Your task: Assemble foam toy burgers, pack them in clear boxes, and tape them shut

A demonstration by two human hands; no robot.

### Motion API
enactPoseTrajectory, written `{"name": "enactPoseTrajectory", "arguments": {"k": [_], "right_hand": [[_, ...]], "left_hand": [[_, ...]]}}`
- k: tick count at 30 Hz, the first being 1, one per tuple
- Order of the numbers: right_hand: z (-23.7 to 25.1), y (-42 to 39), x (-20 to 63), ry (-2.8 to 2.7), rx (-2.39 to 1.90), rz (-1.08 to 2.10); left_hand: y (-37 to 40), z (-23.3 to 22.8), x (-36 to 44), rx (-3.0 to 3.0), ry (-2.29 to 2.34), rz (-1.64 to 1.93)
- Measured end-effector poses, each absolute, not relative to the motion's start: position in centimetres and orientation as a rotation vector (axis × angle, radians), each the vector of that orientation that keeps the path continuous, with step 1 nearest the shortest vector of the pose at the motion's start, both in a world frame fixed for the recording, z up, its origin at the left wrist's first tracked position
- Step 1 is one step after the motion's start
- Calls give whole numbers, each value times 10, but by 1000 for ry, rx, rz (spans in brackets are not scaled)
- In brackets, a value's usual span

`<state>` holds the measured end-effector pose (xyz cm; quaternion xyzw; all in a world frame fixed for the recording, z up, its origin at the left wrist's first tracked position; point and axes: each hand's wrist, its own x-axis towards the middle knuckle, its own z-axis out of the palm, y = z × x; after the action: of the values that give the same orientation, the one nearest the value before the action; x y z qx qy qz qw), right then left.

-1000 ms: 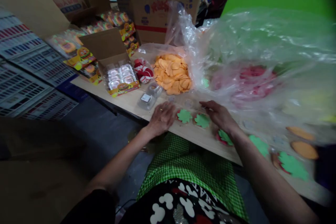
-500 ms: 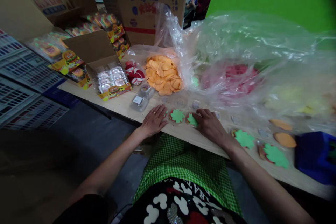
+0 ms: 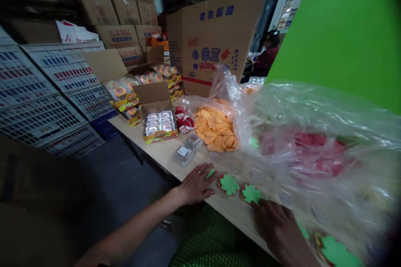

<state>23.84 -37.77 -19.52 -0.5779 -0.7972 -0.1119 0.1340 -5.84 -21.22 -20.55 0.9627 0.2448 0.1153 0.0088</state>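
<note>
My left hand (image 3: 196, 184) lies at the table's front edge with fingers stretched over a green leaf-shaped piece (image 3: 210, 173), partly covering it. To its right sit two more layered stacks in clear trays, each topped by a green scalloped piece: one stack (image 3: 229, 185) between my hands, another (image 3: 251, 194) by my right fingertips. My right hand (image 3: 278, 227) reaches over the row, fingers bent loosely downward and somewhat blurred; nothing shows in them. Past it, a green-topped stack (image 3: 340, 251) sits low at the right. Another green piece (image 3: 302, 229) peeks out beside the hand.
Orange discs (image 3: 216, 129) spill from a clear bag, with pink pieces (image 3: 322, 150) in plastic further right. Clear packs (image 3: 186, 151) and an open candy box (image 3: 159, 122) stand at left. Behind are a big carton (image 3: 216, 37), crates (image 3: 69, 71) and a seated person (image 3: 266, 56).
The view has tilted up and turned, bringing more of the cartons into sight. My right hand has drawn right, off the green top it was touching. My left hand stays over its piece.
</note>
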Motion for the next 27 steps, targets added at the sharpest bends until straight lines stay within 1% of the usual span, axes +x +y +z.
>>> {"name": "enactPoseTrajectory", "arguments": {"k": [2, 4, 6, 8, 10, 12, 14, 16, 18, 20, 23, 27], "right_hand": [[-189, -374, 241, -2338, -1694, -266], [-177, -364, 243, -2352, -1702, -115], [-158, -343, 242, -2308, -1666, 69], [-136, -310, 236, -2203, -1618, 176], [-116, -266, 223, -2157, -1617, 174], [-100, -219, 207, -2210, -1725, 125], [-90, -175, 193, -2242, -1894, 35], [-87, -139, 183, -2207, -2046, -18], [-91, -113, 179, -2164, -2128, -17], [-96, -94, 181, -2134, -2171, 31], [-99, -76, 192, -2042, -2227, 163], [-85, -68, 209, -1806, -2193, 387]], "left_hand": [[-210, -207, -59, 2988, 751, 367], [-210, -210, -58, 2964, 744, 387], [-212, -212, -57, 2935, 757, 395], [-217, -210, -55, 2901, 787, 384], [-219, -201, -54, 2869, 795, 394], [-211, -182, -50, 2830, 809, 483], [-189, -156, -42, 2780, 907, 617], [-154, -128, -30, 2721, 1123, 664], [-114, -106, -15, 2633, 1385, 503], [-78, -97, 1, 2584, 1461, 382], [-44, -105, 20, 2563, 1426, 249], [-23, -120, 34, 2526, 1391, 143]]}}
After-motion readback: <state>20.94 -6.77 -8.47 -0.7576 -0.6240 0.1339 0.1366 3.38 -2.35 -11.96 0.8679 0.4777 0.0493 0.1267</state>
